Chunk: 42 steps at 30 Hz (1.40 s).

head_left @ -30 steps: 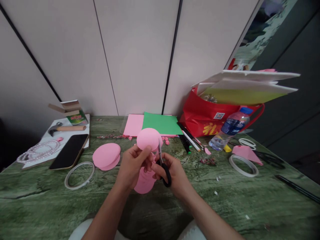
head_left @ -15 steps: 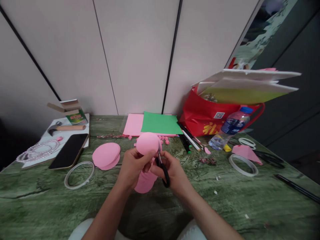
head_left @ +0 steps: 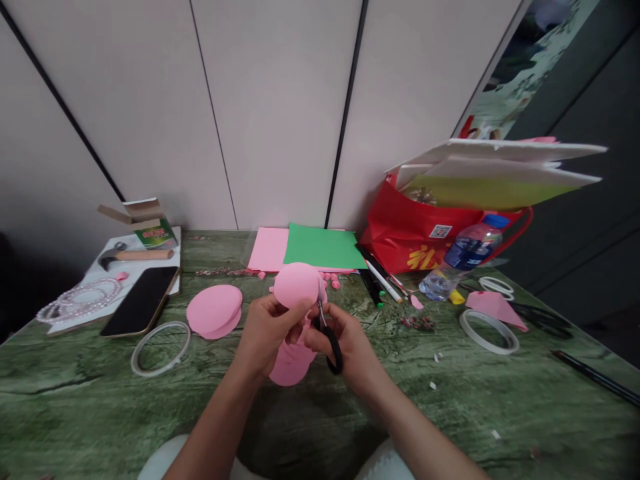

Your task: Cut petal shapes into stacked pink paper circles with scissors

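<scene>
Between the thumb and fingers of my left hand (head_left: pixel 267 333) is a round piece of pink paper (head_left: pixel 296 285), held up over the table. My right hand (head_left: pixel 347 340) grips black-handled scissors (head_left: pixel 334 347), whose blades point upward along the right edge of the paper. A strip of pink shows just right of the blades. Beneath my hands lies a pile of pink paper pieces (head_left: pixel 290 367), partly hidden by my fingers. To the left, a stack of pink paper circles (head_left: pixel 214 311) rests on the table.
Left are a tape roll (head_left: pixel 161 349), phone (head_left: pixel 141 301), bead string (head_left: pixel 83 300) and hammer (head_left: pixel 140 255). Behind lie green paper (head_left: pixel 325 247) and pens (head_left: pixel 383 279). A red bag (head_left: pixel 395 230), water bottle (head_left: pixel 463 257) and another tape roll (head_left: pixel 489 331) stand or lie right.
My hands, the paper and the scissors hold nearly the same position. The whole view has shifted slightly.
</scene>
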Available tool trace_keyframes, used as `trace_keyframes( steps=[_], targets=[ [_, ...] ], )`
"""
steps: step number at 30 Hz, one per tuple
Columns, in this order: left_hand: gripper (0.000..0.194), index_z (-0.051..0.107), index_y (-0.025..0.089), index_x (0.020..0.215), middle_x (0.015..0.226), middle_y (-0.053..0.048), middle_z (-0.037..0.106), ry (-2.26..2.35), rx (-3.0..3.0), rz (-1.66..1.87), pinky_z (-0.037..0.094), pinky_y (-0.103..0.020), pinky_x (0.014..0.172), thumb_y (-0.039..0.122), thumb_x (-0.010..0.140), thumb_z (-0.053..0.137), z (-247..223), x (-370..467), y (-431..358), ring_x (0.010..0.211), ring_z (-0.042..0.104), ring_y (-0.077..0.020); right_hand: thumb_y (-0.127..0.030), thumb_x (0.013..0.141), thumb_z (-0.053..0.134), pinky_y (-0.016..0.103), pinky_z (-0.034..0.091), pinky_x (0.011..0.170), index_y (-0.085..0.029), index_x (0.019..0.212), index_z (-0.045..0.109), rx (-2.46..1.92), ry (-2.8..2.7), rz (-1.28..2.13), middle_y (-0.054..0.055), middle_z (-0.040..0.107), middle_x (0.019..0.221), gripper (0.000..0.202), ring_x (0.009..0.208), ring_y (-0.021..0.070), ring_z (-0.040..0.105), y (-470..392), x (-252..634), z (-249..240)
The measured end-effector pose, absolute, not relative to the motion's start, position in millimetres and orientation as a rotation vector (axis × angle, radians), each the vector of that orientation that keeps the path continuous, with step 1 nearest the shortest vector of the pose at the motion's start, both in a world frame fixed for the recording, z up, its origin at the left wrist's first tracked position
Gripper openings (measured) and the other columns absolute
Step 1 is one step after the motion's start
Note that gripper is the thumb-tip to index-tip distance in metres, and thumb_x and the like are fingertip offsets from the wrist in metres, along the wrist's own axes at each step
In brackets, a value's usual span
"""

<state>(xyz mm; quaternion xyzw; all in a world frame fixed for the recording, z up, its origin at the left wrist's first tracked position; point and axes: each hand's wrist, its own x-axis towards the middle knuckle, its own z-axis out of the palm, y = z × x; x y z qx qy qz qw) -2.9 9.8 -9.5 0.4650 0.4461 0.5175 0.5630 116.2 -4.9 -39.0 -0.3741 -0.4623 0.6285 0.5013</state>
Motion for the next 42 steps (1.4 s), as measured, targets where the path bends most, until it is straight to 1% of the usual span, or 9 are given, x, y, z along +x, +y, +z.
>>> trace_keyframes(
  steps=[7, 16, 19, 22, 25, 28, 31, 36, 42],
  targets=[
    [0.021, 0.057, 0.012, 0.057, 0.039, 0.005, 0.045, 1.032, 1.127, 1.223, 0.024, -0.017, 0.034, 0.029, 0.067, 0.065, -13.5, -5.7, 11.3, 0.033, 0.035, -0.0025, -0.035, 0.049, 0.077, 0.021, 0.035, 0.046, -0.017, 0.076, 0.049, -0.992, -1.099, 1.495, -0.006, 0.054, 0.05, 0.043, 0.044, 0.0071, 0.044, -4.1, 116.9, -38.9],
    [0.018, 0.057, 0.012, 0.059, 0.038, 0.007, 0.043, 1.03, 1.139, 1.237, 0.021, -0.017, 0.034, 0.026, 0.068, 0.064, -10.0, -4.9, 11.7, 0.032, 0.034, -0.0023, -0.036, 0.052, 0.076, 0.021, 0.039, 0.044, -0.017, 0.074, 0.05, -1.039, -1.103, 1.49, -0.008, 0.05, 0.043, 0.039, 0.038, 0.0062, 0.045, -4.8, 117.3, -40.7],
    [0.017, 0.057, 0.012, 0.06, 0.038, 0.007, 0.043, 1.001, 1.132, 1.252, 0.023, -0.017, 0.035, 0.025, 0.069, 0.063, -9.3, -4.8, 10.4, 0.033, 0.035, -0.0026, -0.036, 0.054, 0.075, 0.022, 0.041, 0.045, -0.017, 0.073, 0.05, -1.032, -1.084, 1.506, -0.009, 0.049, 0.043, 0.037, 0.036, 0.0055, 0.044, -4.6, 116.7, -43.7],
    [0.018, 0.056, 0.013, 0.06, 0.043, 0.005, 0.049, 0.98, 1.095, 1.271, 0.028, -0.017, 0.035, 0.027, 0.068, 0.064, -10.3, -4.5, 9.8, 0.034, 0.039, -0.004, -0.035, 0.054, 0.075, 0.021, 0.041, 0.044, -0.017, 0.073, 0.05, -1.012, -1.065, 1.532, -0.008, 0.051, 0.046, 0.036, 0.036, 0.0049, 0.044, -5.0, 115.5, -45.1],
    [0.024, 0.056, 0.012, 0.057, 0.046, 0.002, 0.052, 1.006, 1.09, 1.275, 0.029, -0.018, 0.035, 0.03, 0.07, 0.063, -12.4, -4.3, 10.2, 0.035, 0.042, -0.0047, -0.034, 0.053, 0.076, 0.021, 0.04, 0.044, -0.017, 0.072, 0.049, -0.993, -1.072, 1.557, -0.008, 0.053, 0.048, 0.037, 0.036, 0.0051, 0.045, -5.7, 113.6, -44.7],
    [0.029, 0.054, 0.011, 0.05, 0.039, 0.003, 0.046, 1.063, 1.124, 1.273, 0.026, -0.017, 0.035, 0.032, 0.07, 0.062, -13.2, -4.1, 10.5, 0.034, 0.038, -0.0035, -0.034, 0.051, 0.077, 0.021, 0.038, 0.044, -0.017, 0.071, 0.049, -1.004, -1.098, 1.562, -0.006, 0.054, 0.05, 0.038, 0.038, 0.0057, 0.045, -6.0, 112.4, -43.2],
    [0.027, 0.055, 0.011, 0.051, 0.036, 0.005, 0.043, 1.109, 1.135, 1.262, 0.023, -0.016, 0.034, 0.03, 0.067, 0.065, -11.4, -3.4, 9.9, 0.033, 0.035, -0.0026, -0.031, 0.049, 0.078, 0.02, 0.036, 0.046, -0.017, 0.074, 0.049, -0.997, -1.101, 1.535, -0.006, 0.053, 0.05, 0.041, 0.043, 0.0065, 0.045, -5.7, 113.1, -42.4],
    [0.023, 0.056, 0.011, 0.051, 0.037, 0.005, 0.045, 1.106, 1.16, 1.201, 0.023, -0.016, 0.033, 0.028, 0.064, 0.065, -9.0, -1.7, 9.3, 0.032, 0.035, -0.0026, -0.027, 0.048, 0.078, 0.02, 0.035, 0.052, -0.018, 0.081, 0.048, -0.923, -1.088, 1.501, -0.005, 0.054, 0.061, 0.046, 0.054, 0.0081, 0.047, -4.0, 115.6, -41.8],
    [0.022, 0.057, 0.011, 0.052, 0.038, 0.005, 0.045, 1.096, 1.152, 1.217, 0.024, -0.016, 0.033, 0.027, 0.064, 0.066, -11.1, -3.2, 10.0, 0.032, 0.036, -0.003, -0.03, 0.049, 0.078, 0.022, 0.034, 0.054, -0.019, 0.079, 0.047, -0.91, -1.1, 1.516, -0.006, 0.049, 0.06, 0.045, 0.054, 0.0088, 0.045, -4.0, 115.5, -40.2]
  ],
)
